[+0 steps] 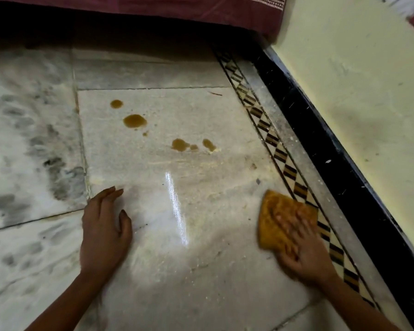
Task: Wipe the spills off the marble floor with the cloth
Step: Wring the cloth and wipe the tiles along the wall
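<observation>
Several brown spills lie on the white marble floor (167, 235): a small drop (116, 104), a larger blot (134, 121), and a pair of blots (181, 144) further right. An orange cloth (276, 211) lies flat on the floor at the right, near the patterned border. My right hand (301, 247) presses on the cloth with straight, spread fingers; it is motion-blurred. My left hand (104, 225) rests flat on the bare floor at the left, fingers straight. A wet, shiny streak runs between the hands.
A diamond-patterned inlay strip (282, 154) and a black skirting (325, 149) run diagonally along the yellow wall (359, 91) on the right. A maroon bedcover (177, 8) hangs over a dark gap at the top. Grey-veined tiles lie on the left.
</observation>
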Available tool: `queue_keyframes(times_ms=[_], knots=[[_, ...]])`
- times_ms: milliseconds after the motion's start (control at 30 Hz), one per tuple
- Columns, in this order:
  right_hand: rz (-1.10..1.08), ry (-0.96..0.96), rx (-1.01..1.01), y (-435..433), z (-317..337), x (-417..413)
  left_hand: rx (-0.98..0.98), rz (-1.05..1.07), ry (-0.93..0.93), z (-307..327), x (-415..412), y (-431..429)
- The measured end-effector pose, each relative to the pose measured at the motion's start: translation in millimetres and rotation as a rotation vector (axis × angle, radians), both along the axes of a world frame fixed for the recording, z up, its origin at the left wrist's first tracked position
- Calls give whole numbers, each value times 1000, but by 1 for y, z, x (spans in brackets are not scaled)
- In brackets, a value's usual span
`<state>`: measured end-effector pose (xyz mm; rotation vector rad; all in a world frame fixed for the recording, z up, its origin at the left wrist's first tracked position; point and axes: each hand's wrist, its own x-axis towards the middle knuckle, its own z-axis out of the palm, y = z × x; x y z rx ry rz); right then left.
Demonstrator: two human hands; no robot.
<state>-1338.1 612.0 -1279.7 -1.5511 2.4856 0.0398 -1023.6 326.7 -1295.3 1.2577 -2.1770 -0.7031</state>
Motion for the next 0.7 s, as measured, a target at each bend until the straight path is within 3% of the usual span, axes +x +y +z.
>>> queue_keyframes(times_ms=[100, 167, 233, 300, 433, 533, 600, 700], knots=[[-433, 126, -38, -56, 3, -30, 11, 10, 30, 1, -4, 1], [-629, 93, -29, -118, 9, -22, 22, 19, 35, 2, -4, 1], [-554, 105, 13, -166, 11, 7, 24, 25, 41, 3, -3, 0], [-299, 103, 6, -172, 4, 48, 20, 22, 48, 2, -1, 1], [196, -52, -91, -74, 2, 87, 18, 2, 46, 2, -1, 2], [452, -32, -4, 2, 7, 28, 21, -2, 58, 4, -3, -3], [377, -25, 51, 9, 7, -12, 26, -12, 68, 3, -1, -4], [-38, 56, 33, -37, -7, -20, 19, -41, 93, 0, 1, -7]])
